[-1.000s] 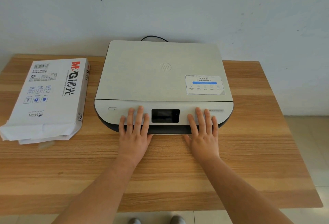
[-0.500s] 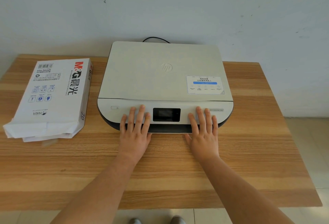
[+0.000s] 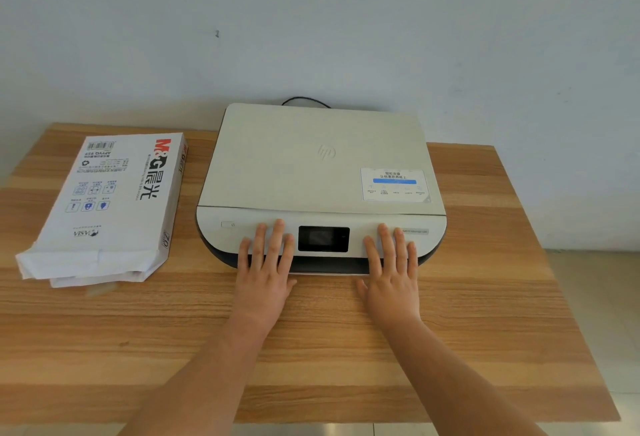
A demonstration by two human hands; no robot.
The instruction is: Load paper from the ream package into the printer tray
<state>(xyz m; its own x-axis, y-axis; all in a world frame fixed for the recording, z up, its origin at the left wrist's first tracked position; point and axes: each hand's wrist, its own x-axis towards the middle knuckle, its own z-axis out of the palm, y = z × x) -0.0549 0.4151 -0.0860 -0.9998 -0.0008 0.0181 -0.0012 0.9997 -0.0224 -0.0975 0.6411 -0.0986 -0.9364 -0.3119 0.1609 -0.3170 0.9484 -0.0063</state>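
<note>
On the printer (image 3: 311,165): both flat hands (image 3: 265,272)

A white printer (image 3: 320,172) sits closed, lid flat; to its left lies a white paper ream package (image 3: 104,207), near end torn open.

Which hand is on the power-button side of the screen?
The left hand: its fingers rest between the power button and the screen; the right hand lies beyond it.
</note>
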